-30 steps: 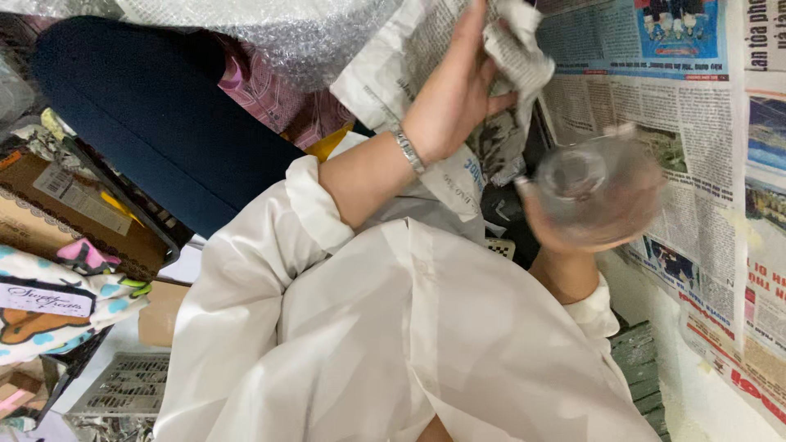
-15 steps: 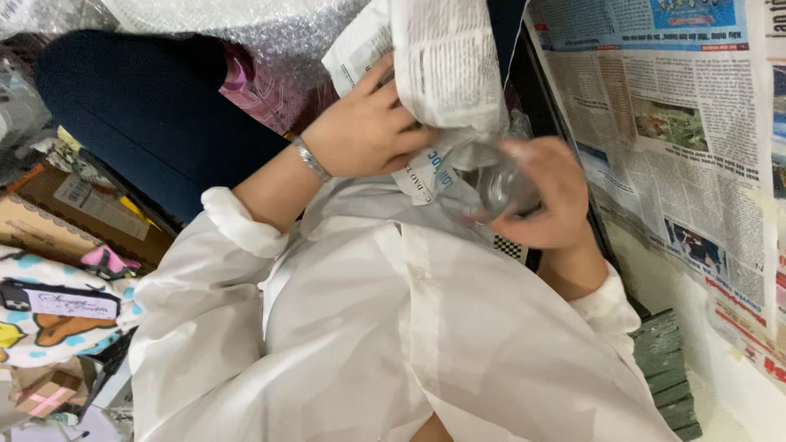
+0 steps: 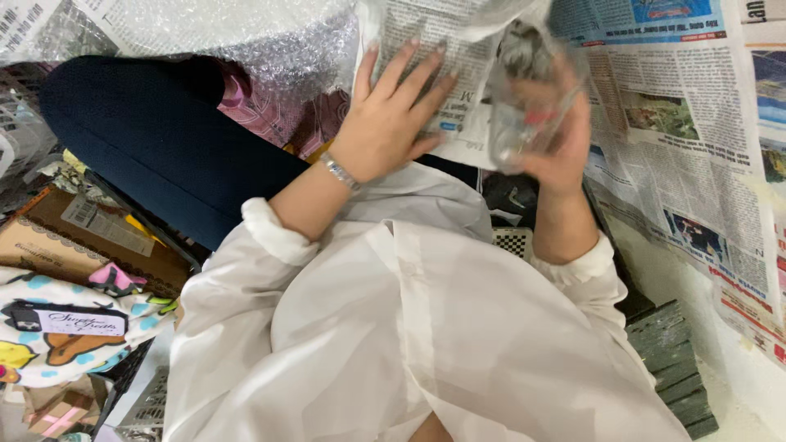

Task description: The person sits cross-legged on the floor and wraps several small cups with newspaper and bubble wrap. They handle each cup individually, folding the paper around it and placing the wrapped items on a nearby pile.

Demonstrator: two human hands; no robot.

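The left hand [image 3: 385, 123] lies flat and open on a sheet of newspaper [image 3: 438, 74], fingers spread and pressing the page from the near side; its grip closes on nothing. A silver bracelet [image 3: 338, 172] sits on that wrist, just above the rolled white sleeve [image 3: 274, 233].

The right hand [image 3: 561, 139] is wrapped around a clear glass [image 3: 524, 115], its grip closed on the glass from the right and below. The glass is blurred, tilted, and held up in front of the chest, its left side touching the edge of the newspaper sheet that the left hand presses. A crumpled grey wad [image 3: 524, 51] shows at the top of the glass; whether it sits inside or behind cannot be told. So the glass lies within the right grip and just beside the left fingertips, with the paper between them.

More newspaper [image 3: 696, 164] covers the surface to the right. Bubble wrap [image 3: 246, 37] lies across the top, over a dark blue cushion-like shape [image 3: 155, 147] and a pink patterned cloth [image 3: 270, 115]. At lower left sit a brown cardboard box [image 3: 74, 237] and a patterned bag with cartoon figures [image 3: 74, 336]. A stack of dark green slats [image 3: 667, 352] stands at lower right.
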